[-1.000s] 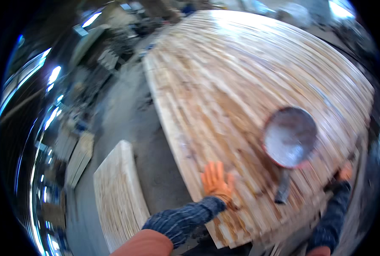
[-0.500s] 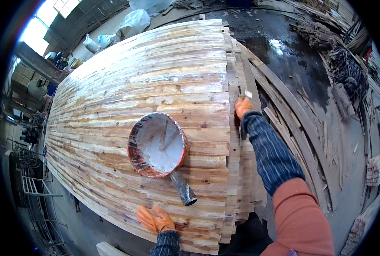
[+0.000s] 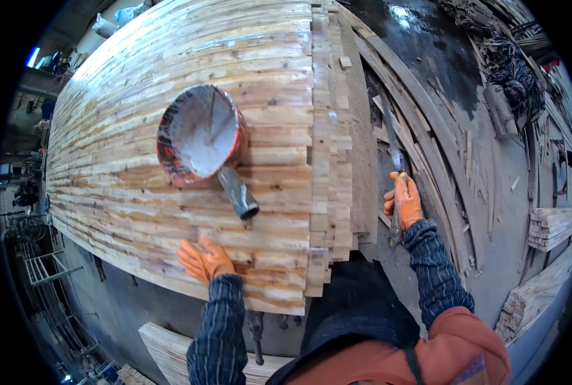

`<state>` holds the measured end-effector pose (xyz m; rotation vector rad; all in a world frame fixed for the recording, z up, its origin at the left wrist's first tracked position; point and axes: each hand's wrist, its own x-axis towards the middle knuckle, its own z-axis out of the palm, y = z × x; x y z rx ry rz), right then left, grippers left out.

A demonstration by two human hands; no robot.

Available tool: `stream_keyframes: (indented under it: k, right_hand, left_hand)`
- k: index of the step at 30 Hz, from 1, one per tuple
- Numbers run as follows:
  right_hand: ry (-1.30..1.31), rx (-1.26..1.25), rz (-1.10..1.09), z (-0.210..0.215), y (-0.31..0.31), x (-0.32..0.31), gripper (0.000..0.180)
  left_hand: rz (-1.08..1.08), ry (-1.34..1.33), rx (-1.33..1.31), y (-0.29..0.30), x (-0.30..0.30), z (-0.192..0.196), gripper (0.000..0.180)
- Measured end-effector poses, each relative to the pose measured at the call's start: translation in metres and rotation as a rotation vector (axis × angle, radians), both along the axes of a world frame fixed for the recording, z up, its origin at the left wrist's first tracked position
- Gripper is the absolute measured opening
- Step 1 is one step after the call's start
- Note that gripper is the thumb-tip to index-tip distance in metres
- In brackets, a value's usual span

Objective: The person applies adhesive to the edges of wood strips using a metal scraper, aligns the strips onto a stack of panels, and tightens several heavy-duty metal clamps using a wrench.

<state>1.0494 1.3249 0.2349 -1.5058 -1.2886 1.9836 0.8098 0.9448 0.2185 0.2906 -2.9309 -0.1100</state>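
Note:
My left hand (image 3: 205, 259), in an orange glove, lies with fingers spread on the near part of a large panel of narrow wooden strips (image 3: 266, 167). To the right of the stack's edge, my right hand (image 3: 406, 200), also orange-gloved, is closed around a long, narrow tool with a shiny metal part (image 3: 396, 157). The tool points away from me, and its exact kind is unclear. Beyond my left hand stands a red, paint-smeared bucket (image 3: 239, 138) of whitish liquid, with a thin stick (image 3: 211, 112) in it. A grey tube-like handle (image 3: 238, 192) juts from its near side.
A small wood block (image 3: 345, 62) lies on the stack's uneven right edge. Long boards (image 3: 420, 96) and scraps cover the floor to the right, near a wet patch (image 3: 420, 38). Bundled strips (image 3: 555, 228) lie at far right, more planks (image 3: 170, 346) at lower left.
My right hand has moved from the stack's right edge, beside the small block, out over the floor and nearer to me. The view has shifted. My left hand stays on the panel.

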Motion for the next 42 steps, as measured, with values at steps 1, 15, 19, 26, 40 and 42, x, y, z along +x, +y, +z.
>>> stream_keyframes:
  k: [1, 15, 19, 26, 40, 42]
  right_hand:
    - [0.008, -0.03, 0.046, 0.001, -0.005, 0.004, 0.039]
    - [-0.295, 0.424, 0.205, -0.079, 0.087, -0.13, 0.049]
    - [-0.365, 0.409, 0.316, -0.061, 0.089, -0.12, 0.056]
    - [-0.464, 0.614, 0.323, -0.108, 0.098, -0.134, 0.06]
    - [-0.208, 0.061, 0.146, -0.046, 0.129, 0.04, 0.045]
    - [-0.298, -0.004, 0.185, -0.052, 0.132, 0.084, 0.045]
  left_hand:
    - [0.011, -0.012, 0.008, -0.003, 0.001, 0.001, 0.064]
    - [-0.037, -0.045, 0.039, 0.012, -0.001, 0.013, 0.062]
    - [-0.007, -0.029, 0.059, 0.015, -0.003, 0.01, 0.062]
    - [-0.009, -0.019, 0.039, 0.004, 0.006, 0.005, 0.06]
    - [-0.005, 0.03, 0.02, 0.01, 0.0, -0.009, 0.061]
    - [-0.018, 0.052, -0.016, 0.003, 0.002, -0.009, 0.06]
